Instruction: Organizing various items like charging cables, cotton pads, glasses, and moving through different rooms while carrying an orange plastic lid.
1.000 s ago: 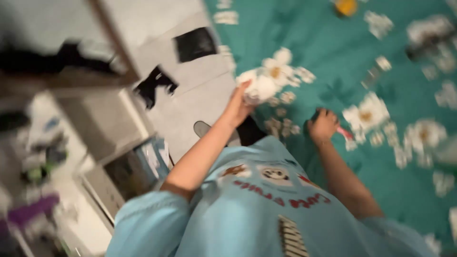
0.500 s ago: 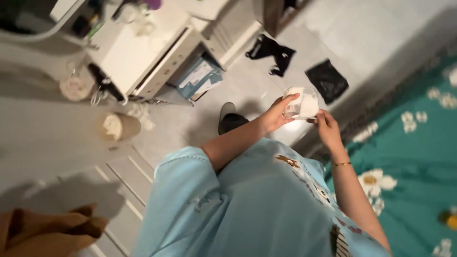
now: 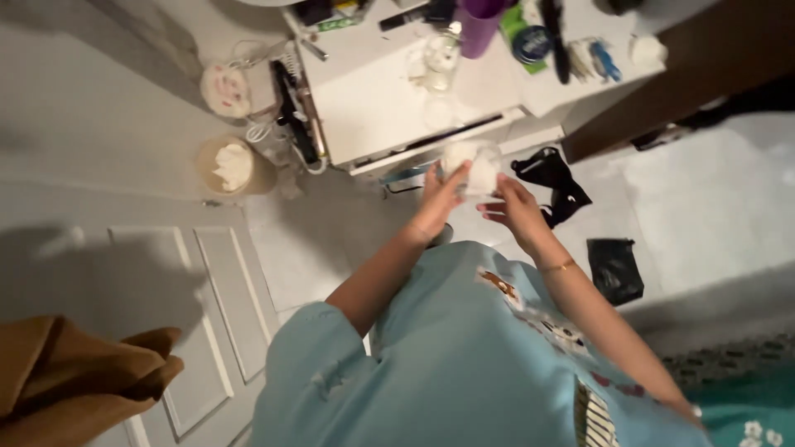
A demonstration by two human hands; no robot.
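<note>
Clear, see-through plastic cup stuffed with something crumpled and white point(image 3: 469, 170), held up chest-high out in front of the light-blue shirt point(image 3: 464, 356), above the grey floor point(image 3: 704, 199) and just short of the front edge of the white dresser top point(image 3: 381, 108). Upright or nearly so, mouth up as far as can be told, long axis roughly vertical, though blurred at the rim. Wrapped on its near side by the left hand point(image 3: 439, 194), fingers curled round the wall and pressed onto it, carrying the weight. Just beside it on the other side, the right hand point(image 3: 512, 207), gold bangle at the wrist point(image 3: 556, 266), fingers loosely spread and reaching in toward the cup, fingertips at or almost at its wall; touching or a hair apart, cannot tell. So: cup left of the right hand, nearer to and gripped by the left. Further out, purple tumbler point(image 3: 479, 25), clear glass jar point(image 3: 440, 55) and round blue tin point(image 3: 530, 43) on the dresser, tan bucket with white cloth inside point(image 3: 232, 165) on the floor to the left, black crumpled bag point(image 3: 614, 269) to the right, brown cloth point(image 3: 74, 377) at the lower left corner
</note>
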